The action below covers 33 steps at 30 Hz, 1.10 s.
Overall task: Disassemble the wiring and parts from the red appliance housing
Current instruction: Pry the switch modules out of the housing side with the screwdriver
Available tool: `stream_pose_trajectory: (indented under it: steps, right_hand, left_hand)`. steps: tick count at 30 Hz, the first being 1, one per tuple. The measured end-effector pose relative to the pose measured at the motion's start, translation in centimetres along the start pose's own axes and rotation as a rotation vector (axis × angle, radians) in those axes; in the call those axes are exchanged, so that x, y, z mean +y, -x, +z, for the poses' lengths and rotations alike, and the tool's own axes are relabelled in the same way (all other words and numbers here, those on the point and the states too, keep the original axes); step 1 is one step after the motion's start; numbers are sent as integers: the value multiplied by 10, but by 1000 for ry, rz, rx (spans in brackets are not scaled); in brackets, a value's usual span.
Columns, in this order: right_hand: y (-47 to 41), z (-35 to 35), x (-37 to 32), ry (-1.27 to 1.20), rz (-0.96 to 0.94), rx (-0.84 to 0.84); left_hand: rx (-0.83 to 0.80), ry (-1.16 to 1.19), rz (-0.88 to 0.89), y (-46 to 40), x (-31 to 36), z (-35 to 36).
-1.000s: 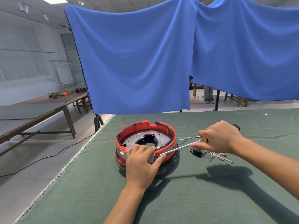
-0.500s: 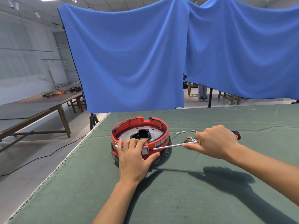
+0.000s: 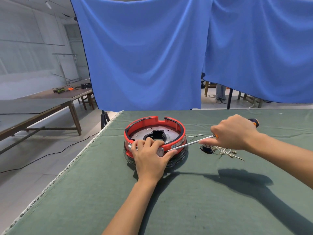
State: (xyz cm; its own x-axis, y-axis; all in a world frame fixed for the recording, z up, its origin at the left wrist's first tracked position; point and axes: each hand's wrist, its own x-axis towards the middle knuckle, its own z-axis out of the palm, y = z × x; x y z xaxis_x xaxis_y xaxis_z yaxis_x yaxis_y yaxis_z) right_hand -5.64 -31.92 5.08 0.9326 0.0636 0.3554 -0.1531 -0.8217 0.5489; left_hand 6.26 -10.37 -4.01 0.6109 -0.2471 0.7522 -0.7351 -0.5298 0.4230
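1. Head view: red appliance housing [image 3: 176, 128] sits on bench [image 3: 186, 200], left hand [image 3: 149, 158] clasping its 6 o'clock rim.
2. Right hand [image 3: 234, 132] grips screwdriver [image 3: 189, 143] at 3 o'clock.
3. I judge the housing rigid, light; brace its rim.

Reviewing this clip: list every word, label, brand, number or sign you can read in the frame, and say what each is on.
None can be read.
The white sticker on the outer wall of the red housing, just above the screwdriver shaft: lines of print, too small and blurred to read.
Nothing else in view carries visible text: not the green table cover, the blue cloth or the loose wires.
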Motion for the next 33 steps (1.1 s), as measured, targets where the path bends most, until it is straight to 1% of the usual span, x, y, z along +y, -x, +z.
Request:
stream_pose_trajectory:
  steps: [4,9,14,18,24,29,33]
  right_hand:
    - [-32,-11,16,40,-128,36]
    - [-64,-16,23,123,-258,53]
    - [-73,-12,24,102,-297,48]
    - [-60,-10,23,83,-273,55]
    - [-15,-3,5,79,-114,34]
    - [11,6,-12,24,35,31]
    - [11,6,-15,-9,70,14]
  left_hand:
    - [-11,33,-51,-1,1,2]
    - [11,14,-52,-1,2,6]
    - [12,11,-47,-1,2,8]
    - [-2,-15,-5,0,-1,6]
    - [-55,-80,101,4,-9,1]
    - [-76,-88,92,3,-5,-3]
    - [-80,-92,82,4,-5,-4]
